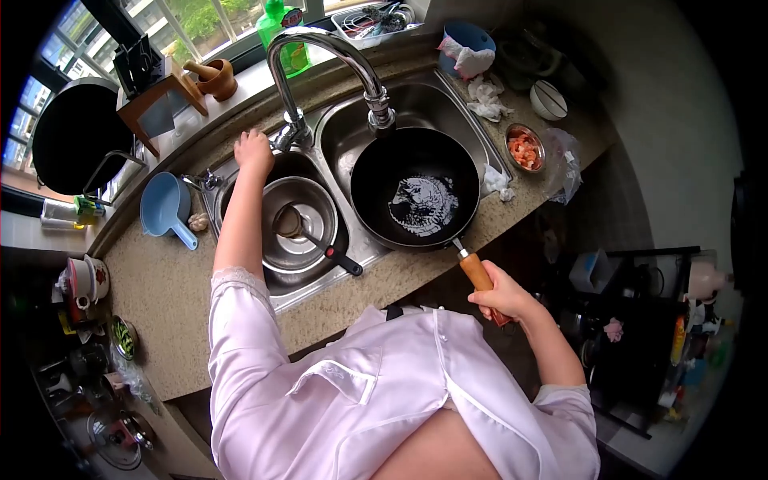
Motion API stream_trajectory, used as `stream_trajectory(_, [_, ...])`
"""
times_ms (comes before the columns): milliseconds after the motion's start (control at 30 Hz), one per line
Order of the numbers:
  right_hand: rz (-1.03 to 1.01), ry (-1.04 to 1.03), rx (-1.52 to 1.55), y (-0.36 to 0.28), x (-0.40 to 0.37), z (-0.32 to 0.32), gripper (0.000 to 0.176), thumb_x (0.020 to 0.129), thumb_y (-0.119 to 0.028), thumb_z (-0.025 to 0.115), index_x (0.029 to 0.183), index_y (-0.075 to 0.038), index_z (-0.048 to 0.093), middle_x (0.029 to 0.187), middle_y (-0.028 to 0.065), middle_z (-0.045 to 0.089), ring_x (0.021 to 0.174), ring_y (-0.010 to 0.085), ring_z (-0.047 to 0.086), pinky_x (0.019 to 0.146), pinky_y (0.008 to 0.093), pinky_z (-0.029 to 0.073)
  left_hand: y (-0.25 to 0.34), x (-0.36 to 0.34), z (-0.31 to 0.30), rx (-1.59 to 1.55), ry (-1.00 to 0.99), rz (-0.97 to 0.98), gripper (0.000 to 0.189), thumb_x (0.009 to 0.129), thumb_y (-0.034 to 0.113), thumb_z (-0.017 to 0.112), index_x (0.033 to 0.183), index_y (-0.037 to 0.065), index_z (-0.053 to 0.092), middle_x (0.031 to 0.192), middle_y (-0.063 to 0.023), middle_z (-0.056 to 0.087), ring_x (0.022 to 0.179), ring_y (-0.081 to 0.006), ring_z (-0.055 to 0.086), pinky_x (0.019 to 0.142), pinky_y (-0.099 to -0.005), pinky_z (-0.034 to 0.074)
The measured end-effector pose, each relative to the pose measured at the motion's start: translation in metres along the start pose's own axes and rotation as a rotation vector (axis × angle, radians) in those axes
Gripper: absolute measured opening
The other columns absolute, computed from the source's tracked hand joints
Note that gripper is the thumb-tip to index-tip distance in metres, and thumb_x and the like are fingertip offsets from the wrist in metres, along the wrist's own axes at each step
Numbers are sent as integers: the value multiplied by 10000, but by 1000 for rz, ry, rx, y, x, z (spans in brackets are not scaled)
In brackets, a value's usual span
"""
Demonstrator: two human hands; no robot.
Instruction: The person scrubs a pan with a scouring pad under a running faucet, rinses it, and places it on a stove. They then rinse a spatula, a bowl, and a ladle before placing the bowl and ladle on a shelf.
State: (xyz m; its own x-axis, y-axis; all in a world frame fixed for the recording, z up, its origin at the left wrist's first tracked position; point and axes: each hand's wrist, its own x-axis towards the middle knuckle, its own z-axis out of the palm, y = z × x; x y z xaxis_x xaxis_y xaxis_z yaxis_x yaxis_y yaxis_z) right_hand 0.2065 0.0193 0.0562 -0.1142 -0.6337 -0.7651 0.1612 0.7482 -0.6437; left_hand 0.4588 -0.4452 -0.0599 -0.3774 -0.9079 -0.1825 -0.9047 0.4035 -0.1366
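My right hand [506,293] is closed around the wooden handle of a black wok [372,200]. The wok sits over the right sink basin under the spout of the chrome faucet [286,68], its bottom wet and shiny. My left hand [254,152] reaches to the faucet's base, fingers curled at its lever handle [280,142]; the fingertips are partly hidden. Below my left forearm, the left sink basin [342,232] holds a metal bowl [276,254]. A ladle [320,246] with a black and red handle rests in that bowl.
A blue dipper [164,204] lies on the left counter. On the right stand a bowl of pinkish food pieces [525,149], a white bowl [549,100], crumpled tissues [488,98] and a blue container [466,48]. A green bottle [282,36] and a wooden mortar [216,78] line the windowsill.
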Motion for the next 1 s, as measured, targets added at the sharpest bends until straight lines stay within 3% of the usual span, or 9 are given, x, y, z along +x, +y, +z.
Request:
stream_trajectory(67, [-17, -11, -29, 0, -1, 0, 406, 760, 12, 604, 1088, -23, 368, 661, 49, 481, 435, 102, 476, 381, 249, 394, 0, -8, -1, -69, -148, -49, 502, 792, 104, 510, 1282, 38, 428, 1353, -113, 401, 1282, -284, 356, 1010, -434, 347])
stream_trajectory(200, [-35, -14, -32, 2, -1, -2, 398, 762, 5, 603, 1086, -20, 373, 668, 49, 481, 437, 102, 478, 380, 250, 392, -4, -43, 19, -258, 294, 49, 413, 746, 161, 578, 1109, -25, 513, 1272, -186, 457, 1170, -367, 443, 961, -442, 396])
stream_trajectory(267, [-27, -31, -8, 3, 0, -6, 400, 761, 0, 607, 1086, -15, 375, 668, 48, 480, 439, 105, 480, 380, 251, 391, 11, -82, -10, -377, -35, -41, 441, 748, 260, 615, 1077, -23, 538, 1127, -216, 551, 1116, -357, 490, 912, -425, 427])
stream_trajectory(367, [-8, -42, 27, 0, 0, -11, 420, 757, 2, 610, 1103, -10, 372, 664, 49, 480, 442, 105, 482, 379, 252, 392, 43, -158, -24, -893, -252, 221, 303, 809, 236, 585, 872, -53, 652, 792, -177, 658, 753, -254, 641, 717, -339, 484])
stream_trajectory(433, [-8, -61, 37, 0, 0, -14, 427, 755, 9, 608, 1108, -14, 368, 671, 47, 475, 443, 104, 478, 387, 258, 401, 78, -210, -30, -1264, -740, 298, 353, 865, 272, 562, 938, -66, 638, 848, -107, 667, 797, -158, 633, 737, -273, 490])
stream_trajectory(500, [-5, -84, 43, 0, 0, -17, 434, 753, 16, 605, 1113, -17, 365, 679, 45, 469, 443, 103, 474, 395, 264, 411, 121, -256, -35, -1481, -915, 414, 334, 927, 259, 486, 982, -38, 630, 892, -124, 664, 841, -185, 643, 781, -294, 506])
stream_trajectory(700, [-114, -164, 120, 8, 8, -19, 410, 748, -26, 592, 1093, -12, 370, 689, 68, 504, 444, 107, 492, 377, 252, 407, 249, -311, -27, -1965, -1457, 273, 574, 909, 501, 435, 1173, -2, 511, 1061, -129, 614, 914, -186, 616, 840, -272, 475])
stream_trajectory(900, [-130, -210, 157, 11, 27, -21, 349, 772, -108, 623, 1024, -57, 387, 708, 46, 499, 453, 96, 491, 367, 237, 400, 295, -330, -46, -2200, -1092, 205, 320, 863, 348, 586, 979, 72, 474, 762, -16, 536, 636, -82, 540, 534, -215, 447])
stream_trajectory(1000, [-272, -274, 154, 30, 37, -24, 334, 779, -92, 623, 1019, -80, 390, 736, 45, 501, 468, 105, 495, 387, 235, 408, 296, -334, -38, -2021, -936, 244, 316, 884, 291, 536, 1040, 31, 447, 855, -71, 566, 699, -116, 565, 607, -249, 468])
